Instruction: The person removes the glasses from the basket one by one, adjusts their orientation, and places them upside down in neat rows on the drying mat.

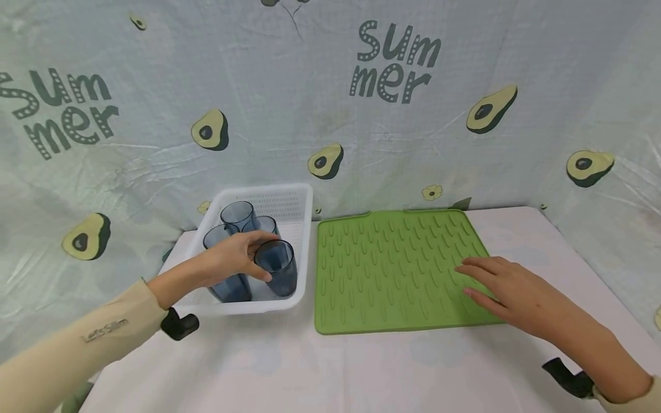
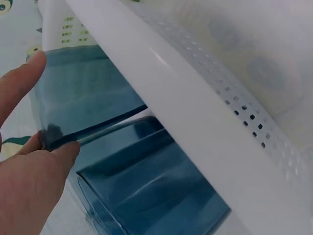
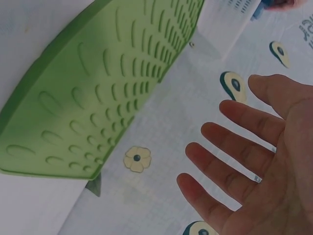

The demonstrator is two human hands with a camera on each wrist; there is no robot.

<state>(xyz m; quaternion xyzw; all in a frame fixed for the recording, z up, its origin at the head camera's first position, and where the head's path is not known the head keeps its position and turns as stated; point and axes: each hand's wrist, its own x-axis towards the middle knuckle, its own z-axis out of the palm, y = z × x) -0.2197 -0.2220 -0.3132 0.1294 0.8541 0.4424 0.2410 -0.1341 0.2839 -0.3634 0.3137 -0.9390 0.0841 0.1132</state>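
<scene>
A blue-tinted drinking glass (image 1: 283, 281) stands upright at the front right of a white plastic basket (image 1: 308, 229). My left hand (image 1: 232, 257) reaches in over the basket's left side and holds this glass near its rim, thumb on one side and fingers on the other. In the left wrist view, the glass (image 2: 90, 93) lies between my fingertips, close beside another blue glass (image 2: 146, 186). My right hand (image 1: 516, 292) is over the right edge of a green ridged mat (image 1: 387, 269), holding nothing, fingers spread and relaxed in the right wrist view.
Several more blue glasses, including one at the back (image 1: 237, 211), share the basket with the held one. The mat lies right of the basket on a white-covered table (image 1: 330, 367). Behind them rises an avocado-print cloth (image 1: 289, 115).
</scene>
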